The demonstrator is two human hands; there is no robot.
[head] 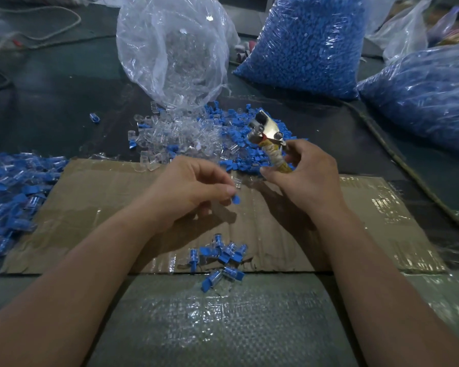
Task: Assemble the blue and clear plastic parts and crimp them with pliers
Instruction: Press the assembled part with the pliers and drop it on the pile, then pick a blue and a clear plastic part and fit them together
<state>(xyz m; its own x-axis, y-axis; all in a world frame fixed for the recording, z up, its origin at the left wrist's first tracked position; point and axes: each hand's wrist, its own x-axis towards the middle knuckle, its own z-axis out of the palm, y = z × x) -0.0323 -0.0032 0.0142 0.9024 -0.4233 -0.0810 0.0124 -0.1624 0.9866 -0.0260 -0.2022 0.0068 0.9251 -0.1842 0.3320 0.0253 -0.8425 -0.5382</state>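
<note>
A dark floor covering (51,83) spreads across the whole view, with a shiny woven plastic sheet (223,327) at the near edge. A flat sheet of taped cardboard (104,207) lies across the middle as the work surface.

At the back right stand two big clear sacks packed with blue parts: one upright (302,43), the other slumped at the right edge (421,102). Left of them a clear bag (170,49) of clear parts lies with its mouth toward the cardboard. A heap of loose clear parts (170,131) spills from it and mixes on the right with loose blue parts (239,152).

Along the left edge sits a broad pile of joined blue-and-clear pieces (8,186). A small cluster of joined pieces (223,258) lies on the near edge of the cardboard, between the forearms.

Both bare arms reach in from the bottom, and the hands are held apart above the cardboard. The right hand (308,173) curls round the wrapped handle of the pliers (268,133), whose metal head points up and away over the loose blue parts. The left hand (191,189) is palm down, with thumb and fingertips pinching a small blue part (236,200) just above the cardboard. Something clear shows by its fingertips, but I cannot tell whether the hand is holding it
</note>
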